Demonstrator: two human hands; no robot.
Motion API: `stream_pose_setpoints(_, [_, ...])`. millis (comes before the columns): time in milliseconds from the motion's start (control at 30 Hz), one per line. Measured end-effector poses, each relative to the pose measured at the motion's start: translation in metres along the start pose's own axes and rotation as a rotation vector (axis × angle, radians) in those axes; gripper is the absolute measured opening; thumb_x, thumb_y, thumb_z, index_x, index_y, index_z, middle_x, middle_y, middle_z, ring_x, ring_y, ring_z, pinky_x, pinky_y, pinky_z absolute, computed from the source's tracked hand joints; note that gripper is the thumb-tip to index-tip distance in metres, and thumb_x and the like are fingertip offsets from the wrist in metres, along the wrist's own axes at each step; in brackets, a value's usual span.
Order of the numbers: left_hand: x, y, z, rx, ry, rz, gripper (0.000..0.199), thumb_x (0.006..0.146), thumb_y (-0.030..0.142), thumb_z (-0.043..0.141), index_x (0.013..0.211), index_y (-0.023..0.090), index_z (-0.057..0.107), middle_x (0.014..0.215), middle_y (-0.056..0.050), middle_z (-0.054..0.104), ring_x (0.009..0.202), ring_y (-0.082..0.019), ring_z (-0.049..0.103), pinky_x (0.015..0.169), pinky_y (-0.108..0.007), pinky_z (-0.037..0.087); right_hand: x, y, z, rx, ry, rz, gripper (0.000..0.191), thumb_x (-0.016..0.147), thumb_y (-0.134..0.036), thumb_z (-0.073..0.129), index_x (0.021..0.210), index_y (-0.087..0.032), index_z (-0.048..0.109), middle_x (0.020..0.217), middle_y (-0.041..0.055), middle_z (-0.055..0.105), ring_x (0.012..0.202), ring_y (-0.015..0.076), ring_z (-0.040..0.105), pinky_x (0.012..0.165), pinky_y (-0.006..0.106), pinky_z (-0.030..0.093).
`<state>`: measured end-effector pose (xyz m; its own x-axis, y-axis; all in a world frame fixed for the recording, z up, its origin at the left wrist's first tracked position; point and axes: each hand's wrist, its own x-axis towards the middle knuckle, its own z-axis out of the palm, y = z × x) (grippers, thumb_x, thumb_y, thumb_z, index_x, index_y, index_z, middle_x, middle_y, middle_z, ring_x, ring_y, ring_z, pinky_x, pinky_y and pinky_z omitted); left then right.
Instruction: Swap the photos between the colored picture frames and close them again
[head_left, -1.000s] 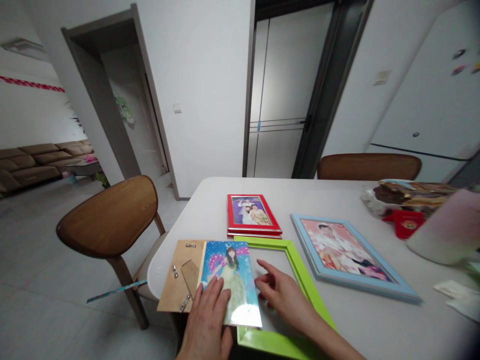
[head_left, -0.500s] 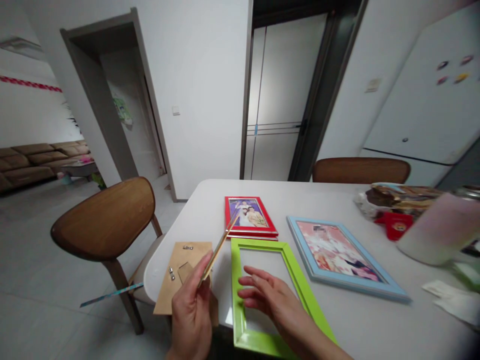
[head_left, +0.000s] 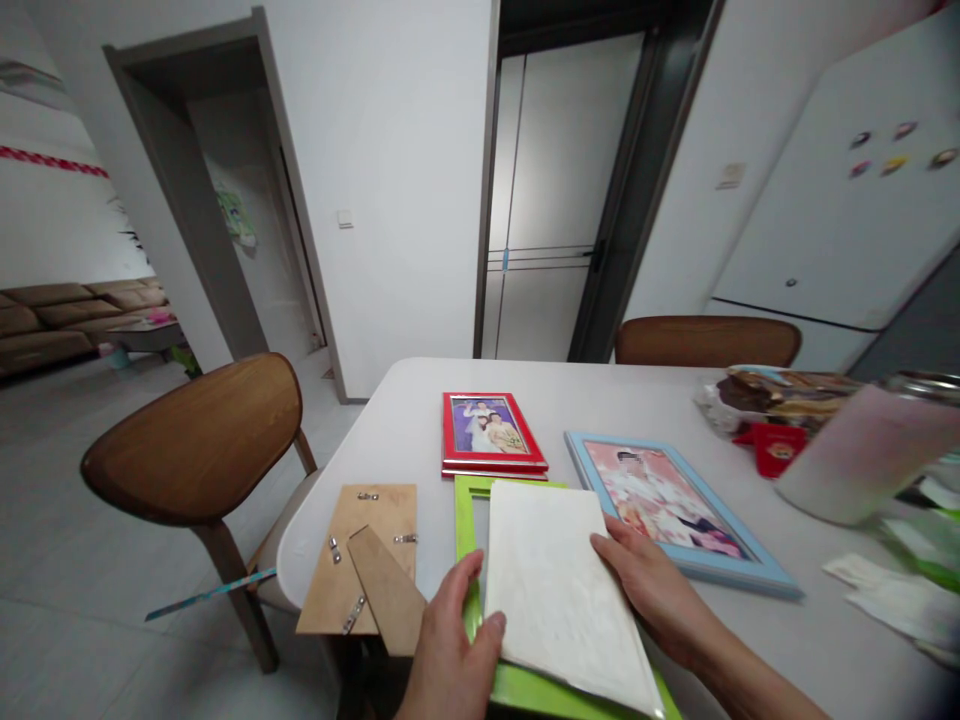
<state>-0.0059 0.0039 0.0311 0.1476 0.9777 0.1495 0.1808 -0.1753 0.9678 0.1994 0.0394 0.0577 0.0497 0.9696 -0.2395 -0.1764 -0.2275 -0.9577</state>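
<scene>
A white sheet or thin stack (head_left: 562, 590) lies over the opening of a bright green frame (head_left: 463, 520), slightly tilted against it. My left hand (head_left: 457, 640) grips its lower left edge, thumb on top. At the right edge my right hand (head_left: 649, 580) holds it with the thumb above and the fingers partly hidden. To the left lies a wooden backing board (head_left: 375, 510) with metal clips and a stand leg. Red frames (head_left: 491, 462) with a photo are stacked behind the green one. A light blue frame (head_left: 682, 562) with a pink photo lies at the right.
On the table's right are a pink-white container (head_left: 862, 455), a red item (head_left: 776, 448), plastic-wrapped goods (head_left: 795, 398) and crumpled tissue (head_left: 892, 600). Wooden chairs stand at the left (head_left: 202, 440) and behind the table (head_left: 709, 342). The table's rounded edge (head_left: 289, 545) is at the left.
The thin item, earlier edge-on in my left hand, has turned flat and now covers the green frame's opening. My right hand has moved right and taken hold of its edge.
</scene>
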Motion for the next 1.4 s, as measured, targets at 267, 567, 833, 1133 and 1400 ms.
stream_pose_setpoints(267, [-0.008, -0.012, 0.004, 0.649, -0.262, 0.401, 0.048, 0.069, 0.012, 0.046, 0.117, 0.010, 0.040, 0.125, -0.017, 0.040, 0.116, -0.025, 0.035, 0.093, -0.048, 0.033, 0.020, 0.001, 0.010, -0.286, -0.090, -0.028, 0.043, 0.069, -0.020, 0.034, 0.108, -0.013, 0.050, 0.080, 0.0061, 0.067, 0.067, 0.0192, 0.062, 0.057, 0.029, 0.047])
stream_pose_setpoints(567, [-0.007, -0.013, 0.004, 0.760, -0.317, 0.458, 0.047, 0.070, 0.013, 0.047, 0.116, 0.009, 0.040, 0.122, -0.017, 0.043, 0.115, -0.026, 0.036, 0.092, -0.048, 0.035, 0.031, 0.004, 0.008, -1.314, 0.157, -0.346, 0.031, 0.075, -0.031, 0.036, 0.092, -0.013, 0.056, 0.085, 0.0123, 0.063, 0.077, 0.0234, 0.058, 0.066, 0.031, 0.038])
stream_pose_setpoints(833, [-0.020, -0.022, -0.089, 0.894, -0.013, 0.329, 0.060, 0.066, 0.017, 0.055, 0.122, 0.021, 0.034, 0.129, -0.012, 0.036, 0.117, -0.027, 0.033, 0.092, -0.048, 0.033, 0.014, 0.008, 0.031, -1.303, 0.103, -0.420, 0.038, 0.078, -0.030, 0.035, 0.109, -0.012, 0.049, 0.094, 0.0123, 0.056, 0.077, 0.0196, 0.054, 0.068, 0.030, 0.038])
stream_pose_setpoints(1133, [-0.018, -0.059, -0.141, 1.054, 0.170, 0.236, 0.045, 0.063, 0.013, 0.050, 0.108, 0.019, 0.051, 0.118, -0.010, 0.050, 0.108, -0.024, 0.046, 0.088, -0.040, 0.040, -0.023, 0.039, 0.153, -1.208, -0.281, -0.627, 0.051, 0.064, -0.040, 0.056, 0.110, -0.022, 0.048, 0.096, 0.0085, 0.053, 0.090, 0.0247, 0.043, 0.080, 0.040, 0.031])
stream_pose_setpoints(1400, [-0.017, -0.017, -0.105, 0.953, 0.176, 0.494, 0.039, 0.068, 0.019, 0.056, 0.107, 0.023, 0.051, 0.117, -0.008, 0.051, 0.107, -0.023, 0.046, 0.084, -0.036, 0.044, -0.030, 0.019, 0.112, -0.901, -0.237, -0.628, 0.052, 0.062, -0.019, 0.052, 0.113, -0.018, 0.045, 0.100, 0.0081, 0.048, 0.094, 0.0186, 0.044, 0.084, 0.031, 0.035])
